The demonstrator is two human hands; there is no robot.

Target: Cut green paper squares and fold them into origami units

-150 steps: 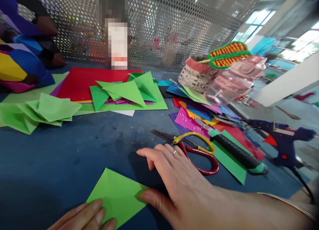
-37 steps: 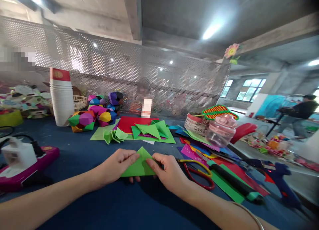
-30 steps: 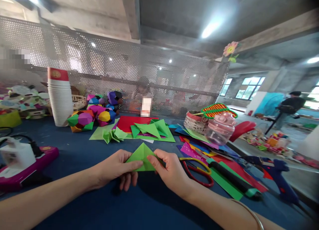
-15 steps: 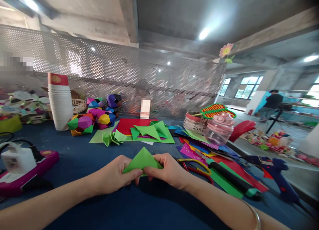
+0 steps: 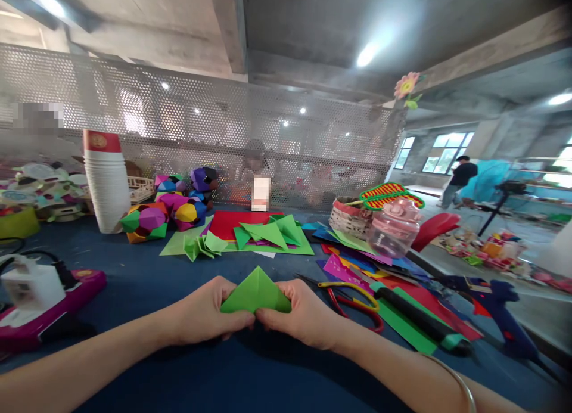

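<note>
A folded piece of green paper (image 5: 257,291) is held just above the blue tabletop, its peak pointing away from me. My left hand (image 5: 214,310) pinches its left corner, with the thumb along the lower edge. On the opposite corner my right hand (image 5: 297,311) grips in the same way, and the two thumb tips nearly meet at the middle. The other fingers are mostly hidden behind the paper. Beyond it lie several folded green paper pieces (image 5: 268,233) on coloured sheets, with a smaller folded green piece (image 5: 203,246) to their left.
Scissors (image 5: 353,294) with red and yellow handles lie right of my hand, beside a black-and-green cutter (image 5: 413,314) and a blue glue gun (image 5: 496,309). A clear bottle (image 5: 393,231) stands behind. Paper cups (image 5: 107,186), paper balls (image 5: 147,221) and a power strip (image 5: 53,306) are leftward.
My thumbs have slid slightly along the lower edge of the green paper, which now shows flatter and more fully. A person in the background at right has moved left.
</note>
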